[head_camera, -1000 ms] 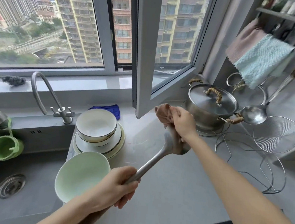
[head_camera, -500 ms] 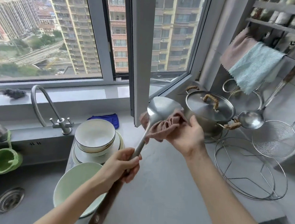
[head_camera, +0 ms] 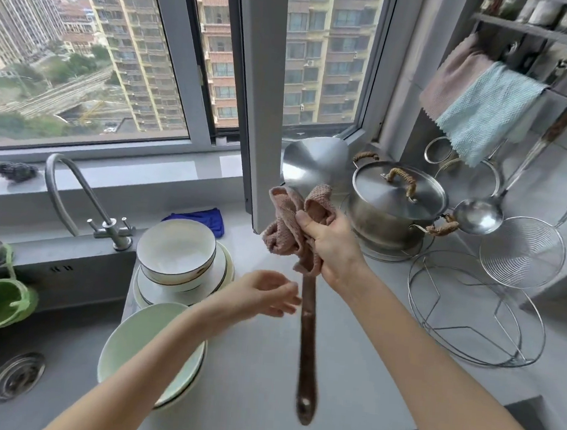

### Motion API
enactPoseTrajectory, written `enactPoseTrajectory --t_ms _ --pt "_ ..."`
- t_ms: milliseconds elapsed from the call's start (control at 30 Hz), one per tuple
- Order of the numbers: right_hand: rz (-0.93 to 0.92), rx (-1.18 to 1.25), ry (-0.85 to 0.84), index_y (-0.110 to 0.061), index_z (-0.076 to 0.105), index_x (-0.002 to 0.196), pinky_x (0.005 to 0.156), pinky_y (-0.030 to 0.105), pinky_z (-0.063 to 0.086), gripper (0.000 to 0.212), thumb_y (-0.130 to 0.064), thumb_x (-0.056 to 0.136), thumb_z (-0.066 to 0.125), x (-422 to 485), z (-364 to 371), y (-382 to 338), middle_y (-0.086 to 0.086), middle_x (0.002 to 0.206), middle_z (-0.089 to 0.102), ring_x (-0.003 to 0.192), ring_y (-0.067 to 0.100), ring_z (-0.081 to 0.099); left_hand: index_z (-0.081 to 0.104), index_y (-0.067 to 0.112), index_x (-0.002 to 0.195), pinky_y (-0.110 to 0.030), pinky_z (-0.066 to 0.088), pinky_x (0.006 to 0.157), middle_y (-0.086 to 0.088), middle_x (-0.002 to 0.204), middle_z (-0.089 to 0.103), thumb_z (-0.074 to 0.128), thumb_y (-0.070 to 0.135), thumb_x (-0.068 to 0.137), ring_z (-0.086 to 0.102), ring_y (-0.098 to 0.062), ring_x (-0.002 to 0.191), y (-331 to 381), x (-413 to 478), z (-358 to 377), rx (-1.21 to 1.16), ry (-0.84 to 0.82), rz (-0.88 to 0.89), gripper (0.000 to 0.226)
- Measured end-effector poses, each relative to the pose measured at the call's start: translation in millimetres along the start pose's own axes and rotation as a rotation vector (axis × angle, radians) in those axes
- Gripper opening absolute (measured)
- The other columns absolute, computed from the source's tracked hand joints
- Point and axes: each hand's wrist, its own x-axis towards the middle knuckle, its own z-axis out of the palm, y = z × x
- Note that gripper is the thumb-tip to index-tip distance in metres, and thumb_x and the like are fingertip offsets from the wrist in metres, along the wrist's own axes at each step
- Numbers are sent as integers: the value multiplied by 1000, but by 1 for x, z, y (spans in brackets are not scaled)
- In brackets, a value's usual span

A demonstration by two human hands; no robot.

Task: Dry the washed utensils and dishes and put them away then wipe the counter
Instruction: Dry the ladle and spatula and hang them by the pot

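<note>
The wok spatula (head_camera: 314,164) is held upright over the counter (head_camera: 254,392), blade at twelve o'clock, handle at six. The right hand (head_camera: 332,244) grips its neck through a pink cloth (head_camera: 282,235). The left hand (head_camera: 262,294), fingers relaxed and empty, is at nine o'clock, just beside the handle.

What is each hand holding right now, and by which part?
Right hand grips the spatula at the top of its shaft, through the pink cloth bunched round it. Left hand holds nothing; it is open beside the wooden handle.
</note>
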Motion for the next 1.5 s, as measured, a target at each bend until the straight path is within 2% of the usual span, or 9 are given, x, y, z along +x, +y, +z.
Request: enactPoseTrajectory --t_ms 200,333,467,567,700,933,1067,1233,1500 --pt "-2 -287 -441 -6 59 98 54 28 52 14 5 90 57 -16 -22 -8 3 77 64 62 13 62 52 13 107 -43 50 92 -15 114 61 50 54 82 60 -29 105 42 -4 -58 -425 453 143 49" --pt "-368 -1153 -417 -21 59 97 47 30 43 17 -8 86 59 -27 -20 20 2 76 64 65 30 62 39 14 129 -47 57 70 -23 122 50 60 81 56 53 -38 116 71 -2 -55 -395 476 -60 101" --pt "-1053 -1669 -178 -18 69 89 42 23 24 28 2 71 59 -28 -38 36 0 63 55 46 23 49 44 2 116 -48 58 70 -25 88 65 63 43 82 70 -39 83 56 -11 -57 -559 274 -251 57" --pt "-1240 -1600 -195 -13 73 101 42 27 36 65 -6 97 8 -34 -48 33 6 66 58 46 25 49 54 -4 95 -29 56 51 -17 81 62 43 6 96 68 -21 57 42 -14 -54 -472 192 -286 14" --pt "-1313 -1641 -185 -17 71 111 44 30 41 46 -28 106 26 -38 -74 26 4 70 59 50 23 49 60 -4 83 -18 49 45 -11 63 64 42 -8 93 62 -14 49 29 -17 -52 -305 250 -204 21" --pt "-1146 -1737 -165 -22 44 128 58 34 50 46 -4 91 23 -41 -132 22 4 96 66 68 27 60 66 -1 86 -25 54 58 -12 74 69 50 -7 91 67 -17 61 19 -21 -51 -217 334 -84 18" --pt "-690 -1488 -324 -36 55 123 67 22 50 66 9 77 41 -48 -150 4 -14 108 64 81 4 62 66 5 85 -34 48 72 -14 82 66 53 -5 91 61 -24 73 17 -15 -50 -122 429 -31 16" --pt "-356 -896 180 -31 65 101 70 0 41 59 22 79 50 -62 -179 -58 -19 91 70 78 -15 58 64 9 85 -32 45 71 -11 84 64 52 -4 92 58 -23 77 9 -2 -58 -174 552 -6 19" --pt "138 -233 448 -14 62 104 73 56 55 41 15 79 47 -68 -211 -79 18 92 68 80 34 66 59 4 93 -31 46 65 -14 87 62 46 -2 95 59 -24 75 9 64 10 -503 369 -13 14"
